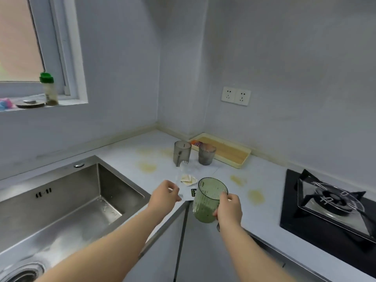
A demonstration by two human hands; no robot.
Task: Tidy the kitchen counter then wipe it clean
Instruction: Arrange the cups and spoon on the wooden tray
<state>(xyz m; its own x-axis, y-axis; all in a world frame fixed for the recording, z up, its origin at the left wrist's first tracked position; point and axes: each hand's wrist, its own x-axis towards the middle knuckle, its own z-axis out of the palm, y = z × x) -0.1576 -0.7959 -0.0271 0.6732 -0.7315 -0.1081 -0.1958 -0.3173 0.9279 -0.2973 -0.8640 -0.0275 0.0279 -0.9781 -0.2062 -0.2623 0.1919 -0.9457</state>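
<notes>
Over the front corner of the tabletop [264,171], I am watching the right hand [228,208] gripping the green cup [207,200]. Its fingers are wrapping the ribbed wall, and the cup is hanging clear of the surface, tilting slightly away from me. The left hand [164,195] is hovering just beside it with fingers loosely curling. I cannot tell whether it is pinching the flat white wrapper [186,197] beneath it or holding nothing.

I am seeing dark specks low inside the cup. If any liquid is sitting there, more tilt is likely to spill it down the cabinet front, since the cup is hanging past the edge. The grip is taking only one side of a smooth wall, so a fast swing toward the sink [61,200] could let the cup slip. The wrapper is lying right at the edge, and a brushing wrist could sweep it off.

Farther back, a crumpled tissue [188,178], a tall grey cup [182,152] and a shorter grey cup [207,154] are crowding the tray [243,163]. A careless reach could topple them. Dragging things through the yellow stains [147,166] could smear them wider.
</notes>
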